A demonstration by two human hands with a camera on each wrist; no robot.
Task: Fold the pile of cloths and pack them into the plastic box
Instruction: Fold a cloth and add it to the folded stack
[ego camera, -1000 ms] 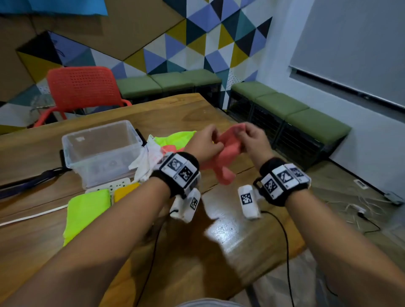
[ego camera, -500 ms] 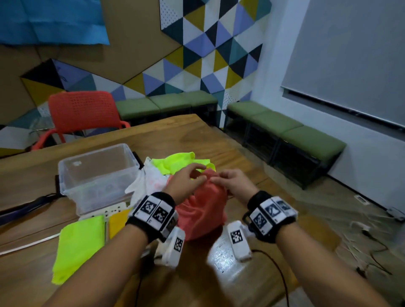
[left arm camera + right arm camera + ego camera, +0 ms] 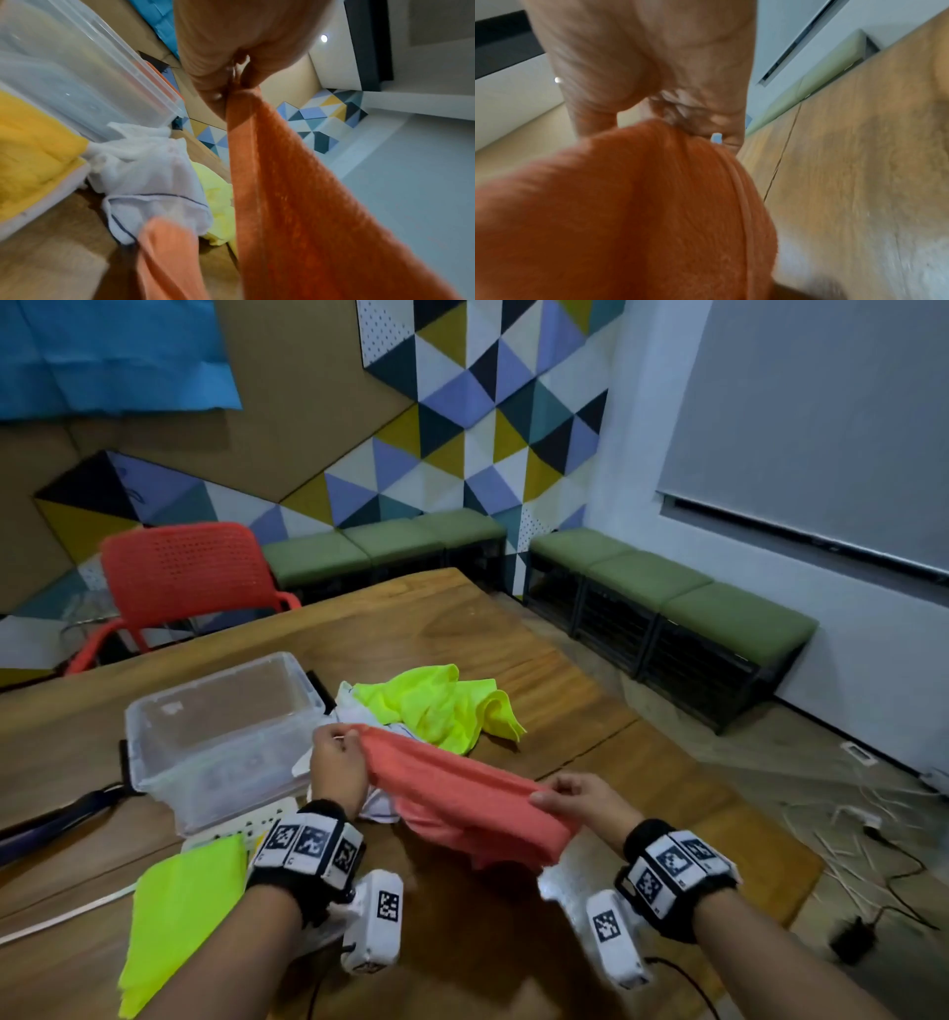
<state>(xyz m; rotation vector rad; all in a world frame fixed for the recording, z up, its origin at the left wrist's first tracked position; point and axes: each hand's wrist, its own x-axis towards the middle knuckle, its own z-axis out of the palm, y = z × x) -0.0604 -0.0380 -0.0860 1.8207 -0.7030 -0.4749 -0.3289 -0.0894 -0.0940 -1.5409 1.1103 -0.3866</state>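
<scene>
Head view shows your left hand [image 3: 336, 765] and right hand [image 3: 583, 801] each pinching a top corner of the orange cloth [image 3: 462, 801], stretched above the table's [image 3: 513, 629] near edge beside the plastic box [image 3: 221, 726]; expect light, limp fabric, so keep hold of its corners.

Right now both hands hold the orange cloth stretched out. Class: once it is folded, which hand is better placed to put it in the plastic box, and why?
Probably the left hand: it pinches the orange cloth right beside the plastic box, while the right hand is farther away.
</scene>
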